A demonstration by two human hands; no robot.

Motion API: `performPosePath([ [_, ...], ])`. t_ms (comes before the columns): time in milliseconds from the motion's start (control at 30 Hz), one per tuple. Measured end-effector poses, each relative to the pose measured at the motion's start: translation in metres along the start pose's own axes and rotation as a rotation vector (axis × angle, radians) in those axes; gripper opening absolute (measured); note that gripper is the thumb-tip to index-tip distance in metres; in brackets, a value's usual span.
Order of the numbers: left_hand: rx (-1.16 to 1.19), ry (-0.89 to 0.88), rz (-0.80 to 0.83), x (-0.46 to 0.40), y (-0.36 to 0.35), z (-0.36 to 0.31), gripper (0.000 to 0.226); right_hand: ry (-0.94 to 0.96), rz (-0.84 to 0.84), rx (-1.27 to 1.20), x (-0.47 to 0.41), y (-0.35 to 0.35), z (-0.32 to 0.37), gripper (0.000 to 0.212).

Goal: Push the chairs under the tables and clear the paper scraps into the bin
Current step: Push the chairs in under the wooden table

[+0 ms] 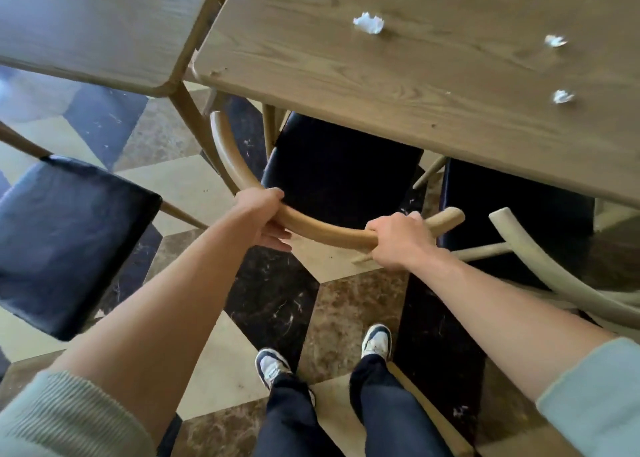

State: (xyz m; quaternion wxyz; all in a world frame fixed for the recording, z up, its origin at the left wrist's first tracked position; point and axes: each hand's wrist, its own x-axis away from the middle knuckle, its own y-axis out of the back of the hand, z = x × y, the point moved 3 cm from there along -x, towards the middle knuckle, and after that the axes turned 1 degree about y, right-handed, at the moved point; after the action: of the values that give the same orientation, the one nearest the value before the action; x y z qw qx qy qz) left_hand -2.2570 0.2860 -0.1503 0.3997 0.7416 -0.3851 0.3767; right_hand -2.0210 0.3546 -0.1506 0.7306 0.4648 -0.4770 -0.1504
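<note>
A wooden chair [325,229] with a curved backrest and black seat stands partly under the right table [346,75]. My left hand [265,219] grips the backrest's left part. My right hand [398,240] grips it near its right end. On the table lie three crumpled white paper scraps: a larger paper scrap [368,23] in the middle, a small scrap [555,41] farther right, and another scrap [562,96] near the front edge. No bin is in view.
A second table [86,30] stands at the upper left, close beside the first. A black-seated chair [69,241] sits out at the left. A paler curved-back chair [540,259] stands at the right, close to the gripped chair. The floor is patterned tile; my feet are below.
</note>
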Motion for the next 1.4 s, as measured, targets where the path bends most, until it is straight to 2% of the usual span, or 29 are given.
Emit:
performPosePath([
  [67,-0.007,0.000,0.022,0.006,-0.026,-0.009,0.037,-0.071,-0.075,0.037,-0.008,0.007,-0.030,0.011],
  [133,-0.007,-0.011,-0.024,0.008,-0.040,-0.014,0.038,-0.083,-0.087,0.044,-0.014,0.010,-0.046,0.010],
  [267,-0.128,-0.052,-0.049,0.017,-0.030,-0.017,0.045,-0.047,-0.081,0.045,-0.020,0.008,-0.038,0.015],
  [333,-0.202,-0.044,-0.004,0.022,-0.021,-0.017,0.053,-0.026,-0.061,0.038,-0.015,0.007,-0.036,0.030],
  [433,-0.257,-0.044,0.069,0.024,-0.003,-0.009,0.070,0.137,-0.055,-0.087,-0.014,0.017,-0.006,0.064],
  [533,-0.262,-0.036,0.080,0.021,0.039,0.015,0.085,0.318,-0.189,-0.239,-0.018,0.039,0.079,0.071],
  [600,-0.250,-0.044,0.035,0.017,0.086,0.031,0.081,0.388,-0.330,-0.264,-0.026,0.055,0.148,0.063],
  [667,-0.229,-0.052,-0.016,0.013,0.148,0.049,0.075,0.441,-0.383,-0.278,-0.032,0.064,0.216,0.056],
  [800,-0.164,-0.070,-0.166,0.005,0.293,0.090,0.061,0.549,-0.280,-0.224,-0.043,0.063,0.336,0.055],
  [967,-0.104,-0.008,-0.331,-0.011,0.442,0.141,0.064,0.629,-0.152,-0.218,-0.065,0.058,0.478,0.055],
  [1000,-0.119,-0.017,-0.331,-0.015,0.445,0.141,0.062,0.623,-0.122,-0.216,-0.066,0.058,0.484,0.055],
  [1167,-0.232,-0.073,-0.436,-0.052,0.553,0.136,0.046,0.699,-0.082,-0.229,-0.115,0.065,0.605,0.054],
  [1400,-0.378,-0.075,-0.560,-0.112,0.716,0.099,0.034,0.684,0.024,-0.344,-0.205,0.082,0.752,0.049],
])
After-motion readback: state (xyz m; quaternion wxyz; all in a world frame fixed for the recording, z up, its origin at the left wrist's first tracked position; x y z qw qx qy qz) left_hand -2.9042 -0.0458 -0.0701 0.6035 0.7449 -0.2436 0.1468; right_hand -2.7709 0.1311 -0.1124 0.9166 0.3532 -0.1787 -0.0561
